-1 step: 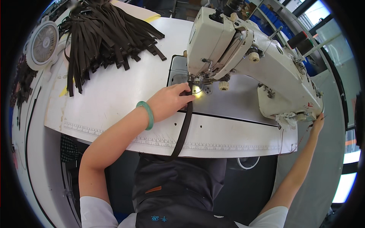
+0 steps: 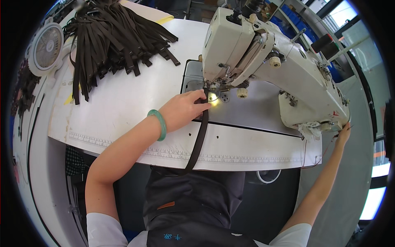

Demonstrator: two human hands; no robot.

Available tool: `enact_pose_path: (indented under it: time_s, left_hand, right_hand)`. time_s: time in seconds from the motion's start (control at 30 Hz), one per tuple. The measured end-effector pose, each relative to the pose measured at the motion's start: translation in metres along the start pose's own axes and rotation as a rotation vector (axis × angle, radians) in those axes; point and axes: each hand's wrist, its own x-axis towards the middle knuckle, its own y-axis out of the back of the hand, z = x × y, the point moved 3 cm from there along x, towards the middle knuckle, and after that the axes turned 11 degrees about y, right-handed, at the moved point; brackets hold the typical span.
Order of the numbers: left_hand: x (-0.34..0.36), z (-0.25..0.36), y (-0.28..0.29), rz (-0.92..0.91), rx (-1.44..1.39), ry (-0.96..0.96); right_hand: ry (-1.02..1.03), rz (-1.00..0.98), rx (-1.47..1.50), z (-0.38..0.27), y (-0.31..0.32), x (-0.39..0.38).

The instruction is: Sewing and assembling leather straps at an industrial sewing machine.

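Note:
My left hand (image 2: 184,110), with a green bangle (image 2: 158,123) on the wrist, pinches a dark brown strap (image 2: 201,133) just in front of the needle area of a white sewing machine (image 2: 296,70). The strap's far end lies by the presser foot, under a small lit lamp (image 2: 213,99). From there it curves toward me and hangs over the table's front edge. At the machine's right end, my right hand (image 2: 345,133) is closed against the housing. Its fingers are partly hidden, and small dark tips stick out beside them; what it grips is unclear.
A large bundle of similar dark straps (image 2: 119,39) lies at the back left of the white table (image 2: 123,107). A white fan (image 2: 47,47) stands at the left edge. A ruler scale (image 2: 247,159) runs along the front edge. A bunched white cloth (image 2: 310,129) hangs by the machine's base.

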Motion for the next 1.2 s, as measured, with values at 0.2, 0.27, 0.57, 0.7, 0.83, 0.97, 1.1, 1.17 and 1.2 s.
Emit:
enact_pose_path:
  time_s: [0.2,0.27,0.57,0.7,0.83,0.97,1.1,1.17,1.2]
  left_hand:
    - [0.001,0.001,-0.001,0.028,0.002,-0.013]
    - [0.001,0.000,-0.001,0.043,0.015,-0.020]
    - [0.002,0.002,-0.001,0.036,0.018,-0.020]
    - [0.002,0.000,-0.002,0.034,0.015,-0.024]
    - [0.001,0.000,-0.002,0.026,0.030,-0.021]
    - [0.004,0.004,-0.004,0.033,0.036,-0.050]
    - [-0.003,0.001,0.000,0.036,0.142,-0.021]
    - [-0.003,0.004,-0.005,0.078,0.197,-0.073]
    - [-0.002,0.003,-0.010,0.082,0.280,-0.109]
  right_hand:
    - [0.005,0.049,-0.001,0.001,0.005,0.000]
    - [-0.006,-0.003,-0.053,-0.003,0.010,0.007]
    - [0.033,0.072,0.064,0.003,0.002,-0.004]
    - [-0.034,0.034,-0.018,-0.001,0.004,-0.001]
    - [-0.005,-0.052,-0.106,-0.005,0.007,0.006]
    - [0.078,0.052,0.204,0.003,-0.010,-0.027]
    - [-0.098,0.261,0.771,-0.047,-0.068,-0.092]
    - [-0.038,0.190,0.727,-0.034,-0.049,-0.080]
    - [0.012,0.106,0.687,-0.026,-0.041,-0.074]
